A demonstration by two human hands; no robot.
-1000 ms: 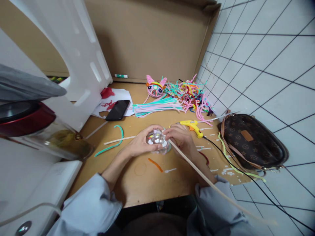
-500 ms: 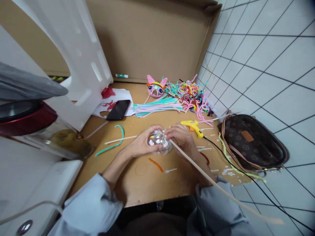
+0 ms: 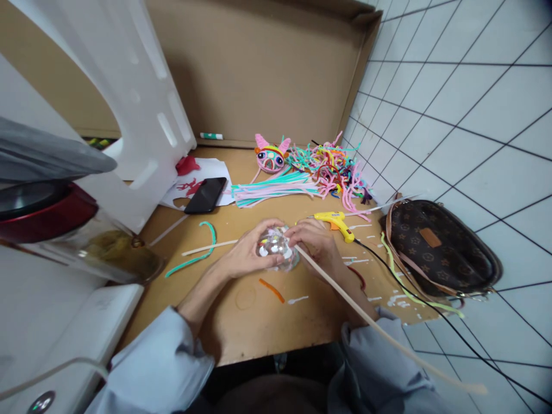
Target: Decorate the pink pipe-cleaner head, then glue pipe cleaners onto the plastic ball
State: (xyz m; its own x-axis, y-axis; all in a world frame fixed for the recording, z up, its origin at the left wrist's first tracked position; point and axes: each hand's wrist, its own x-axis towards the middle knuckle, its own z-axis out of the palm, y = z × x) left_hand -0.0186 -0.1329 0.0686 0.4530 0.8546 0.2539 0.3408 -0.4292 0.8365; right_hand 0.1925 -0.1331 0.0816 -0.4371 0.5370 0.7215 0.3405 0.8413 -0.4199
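Note:
Both my hands meet at the middle of the wooden desk (image 3: 259, 322) around a small clear, shiny ball-like object (image 3: 276, 248). My left hand (image 3: 244, 253) cups it from the left with curled fingers. My right hand (image 3: 314, 241) pinches its right side, fingers closed. A long pale stick (image 3: 366, 319) runs from the object back past my right wrist toward me. A yellow glue gun (image 3: 334, 221) lies just beyond my right hand.
Behind lie a heap of coloured pipe cleaners (image 3: 319, 172), a pink pipe-cleaner face (image 3: 271, 156) and a black phone (image 3: 206, 194). A brown handbag (image 3: 440, 247) sits at the right. At left stand a white plastic panel (image 3: 142, 115) and a glass jar (image 3: 107, 253). Loose pipe cleaner pieces (image 3: 202, 244) lie about.
Hardly anything differs; my hands stay on the clear object with only a slight shift of the fingers and of the view.

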